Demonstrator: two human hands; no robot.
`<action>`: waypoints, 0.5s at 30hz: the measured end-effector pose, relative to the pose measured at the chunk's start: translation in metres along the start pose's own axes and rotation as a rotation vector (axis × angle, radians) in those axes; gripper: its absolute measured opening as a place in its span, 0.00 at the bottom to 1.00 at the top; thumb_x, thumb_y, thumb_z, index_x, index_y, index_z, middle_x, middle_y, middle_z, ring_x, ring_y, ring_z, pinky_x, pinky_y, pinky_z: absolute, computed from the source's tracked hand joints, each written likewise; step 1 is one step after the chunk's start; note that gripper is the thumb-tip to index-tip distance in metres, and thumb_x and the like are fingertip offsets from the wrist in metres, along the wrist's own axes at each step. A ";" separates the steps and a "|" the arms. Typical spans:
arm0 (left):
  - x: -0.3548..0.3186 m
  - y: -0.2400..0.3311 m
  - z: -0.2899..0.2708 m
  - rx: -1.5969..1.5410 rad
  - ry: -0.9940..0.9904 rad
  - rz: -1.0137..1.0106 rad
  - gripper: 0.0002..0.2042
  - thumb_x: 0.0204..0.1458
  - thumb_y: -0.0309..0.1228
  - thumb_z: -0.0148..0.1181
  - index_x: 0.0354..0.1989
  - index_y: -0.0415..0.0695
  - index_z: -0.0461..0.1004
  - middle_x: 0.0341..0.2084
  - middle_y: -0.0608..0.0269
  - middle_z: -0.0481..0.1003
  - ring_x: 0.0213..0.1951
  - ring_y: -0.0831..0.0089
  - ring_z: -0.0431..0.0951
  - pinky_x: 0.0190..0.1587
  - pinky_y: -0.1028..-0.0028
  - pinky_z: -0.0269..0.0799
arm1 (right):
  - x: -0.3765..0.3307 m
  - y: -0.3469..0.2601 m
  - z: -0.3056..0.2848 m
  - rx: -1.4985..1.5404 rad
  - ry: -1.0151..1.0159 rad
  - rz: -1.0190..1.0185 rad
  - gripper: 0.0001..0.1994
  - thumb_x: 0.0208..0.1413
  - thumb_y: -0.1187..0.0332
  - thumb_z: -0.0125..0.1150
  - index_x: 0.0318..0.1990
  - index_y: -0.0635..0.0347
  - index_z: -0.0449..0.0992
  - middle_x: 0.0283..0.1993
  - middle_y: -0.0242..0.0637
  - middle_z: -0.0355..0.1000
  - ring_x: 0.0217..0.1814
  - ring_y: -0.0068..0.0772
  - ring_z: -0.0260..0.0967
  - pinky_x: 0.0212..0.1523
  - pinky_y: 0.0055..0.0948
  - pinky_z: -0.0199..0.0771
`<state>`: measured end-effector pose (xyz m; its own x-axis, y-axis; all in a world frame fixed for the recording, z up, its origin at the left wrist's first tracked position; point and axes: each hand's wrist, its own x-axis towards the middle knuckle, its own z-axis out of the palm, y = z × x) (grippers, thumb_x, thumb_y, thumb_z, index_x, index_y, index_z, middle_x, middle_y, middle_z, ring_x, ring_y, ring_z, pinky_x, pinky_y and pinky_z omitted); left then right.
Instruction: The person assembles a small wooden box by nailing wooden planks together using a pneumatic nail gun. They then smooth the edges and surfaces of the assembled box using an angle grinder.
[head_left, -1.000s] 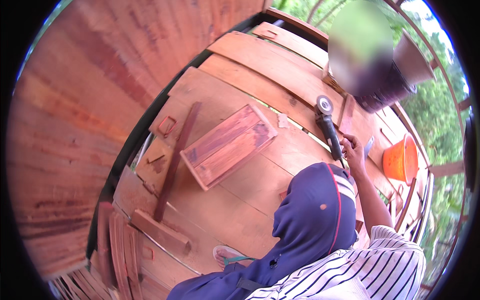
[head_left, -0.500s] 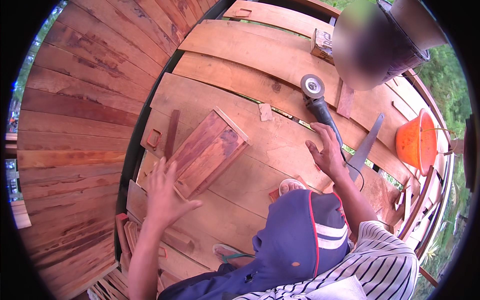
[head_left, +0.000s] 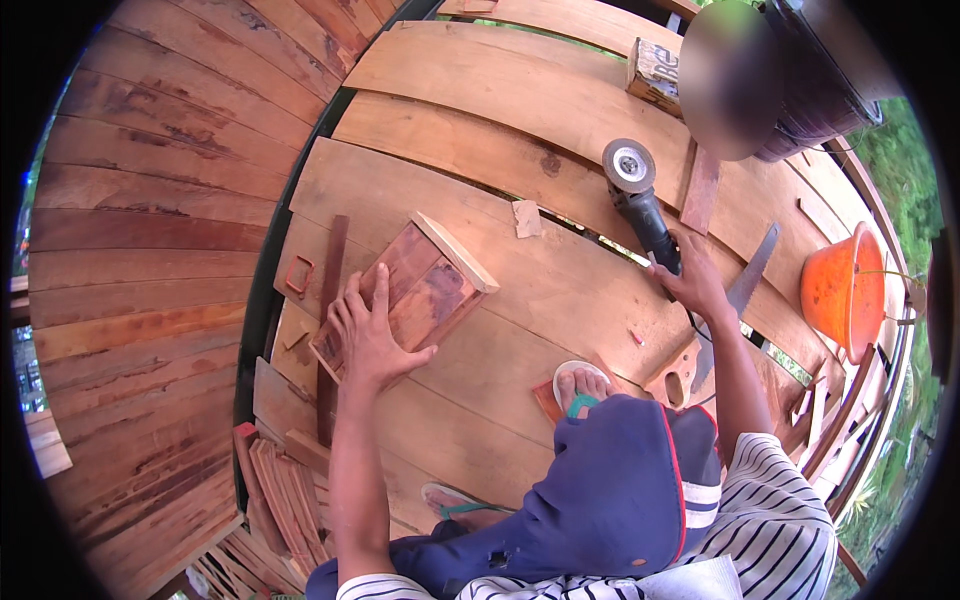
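Since earlier, the left hand point(head_left: 368, 348) has come over the wooden box point(head_left: 430, 278) at left, grip spread wide; the right hand point(head_left: 698, 280) curls its grip around the angle grinder point(head_left: 638, 212).

The box point(head_left: 435, 290) is matt wood — the saw blade point(head_left: 753, 274) metal, the bucket point(head_left: 828, 288) plastic.

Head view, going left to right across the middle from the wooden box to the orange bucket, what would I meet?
Wooden box, small pale wood scrap, angle grinder, saw blade, orange bucket.
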<state>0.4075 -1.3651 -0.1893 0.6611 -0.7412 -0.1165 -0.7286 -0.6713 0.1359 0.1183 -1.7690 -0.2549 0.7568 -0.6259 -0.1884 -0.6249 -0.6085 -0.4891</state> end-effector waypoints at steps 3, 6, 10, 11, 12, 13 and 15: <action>0.000 -0.007 -0.003 0.017 0.004 -0.001 0.69 0.25 0.56 0.81 0.80 0.54 0.45 0.68 0.36 0.53 0.68 0.38 0.55 0.68 0.37 0.47 | 0.030 0.006 -0.003 -0.028 -0.125 0.003 0.36 0.53 0.48 0.71 0.61 0.66 0.70 0.53 0.57 0.74 0.58 0.58 0.72 0.59 0.46 0.71; 0.005 0.003 -0.001 0.036 0.007 -0.118 0.69 0.25 0.58 0.80 0.80 0.55 0.44 0.69 0.36 0.53 0.69 0.37 0.54 0.69 0.38 0.48 | 0.060 0.020 0.009 0.055 -0.245 -0.041 0.35 0.50 0.51 0.71 0.59 0.66 0.71 0.47 0.56 0.76 0.53 0.57 0.75 0.57 0.46 0.72; 0.015 0.029 0.006 0.035 -0.015 -0.303 0.69 0.27 0.65 0.78 0.80 0.55 0.44 0.71 0.34 0.50 0.71 0.35 0.52 0.70 0.39 0.48 | 0.068 0.017 0.015 0.190 -0.209 0.013 0.32 0.44 0.54 0.69 0.54 0.67 0.73 0.41 0.49 0.77 0.43 0.46 0.78 0.48 0.42 0.76; 0.016 0.030 0.007 0.025 -0.020 -0.332 0.70 0.28 0.67 0.77 0.80 0.54 0.43 0.72 0.33 0.49 0.71 0.34 0.52 0.70 0.39 0.47 | 0.068 0.008 0.010 0.314 -0.295 0.077 0.32 0.44 0.54 0.69 0.53 0.67 0.72 0.40 0.47 0.77 0.42 0.42 0.77 0.46 0.40 0.76; 0.015 0.029 0.004 0.032 -0.036 -0.305 0.71 0.29 0.71 0.74 0.80 0.49 0.42 0.73 0.32 0.48 0.73 0.35 0.50 0.71 0.38 0.45 | 0.066 -0.004 -0.001 0.439 -0.385 0.144 0.31 0.45 0.54 0.69 0.53 0.67 0.72 0.39 0.45 0.76 0.41 0.39 0.77 0.44 0.38 0.76; 0.011 0.031 0.002 0.059 0.031 -0.257 0.70 0.31 0.71 0.73 0.80 0.46 0.43 0.73 0.32 0.48 0.73 0.36 0.50 0.72 0.37 0.44 | 0.061 -0.014 -0.006 0.563 -0.476 0.214 0.31 0.46 0.55 0.69 0.53 0.67 0.72 0.38 0.43 0.75 0.40 0.35 0.77 0.42 0.36 0.77; 0.007 0.045 0.001 0.102 0.178 -0.149 0.67 0.36 0.70 0.72 0.79 0.41 0.44 0.73 0.33 0.48 0.74 0.37 0.48 0.72 0.37 0.42 | 0.036 -0.018 0.007 0.929 -0.376 0.169 0.30 0.51 0.57 0.69 0.56 0.66 0.68 0.40 0.41 0.73 0.40 0.32 0.77 0.41 0.35 0.81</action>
<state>0.3790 -1.4011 -0.1850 0.7773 -0.6273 0.0481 -0.6288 -0.7770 0.0297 0.1583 -1.7767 -0.2587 0.7836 -0.3770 -0.4938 -0.4544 0.1943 -0.8694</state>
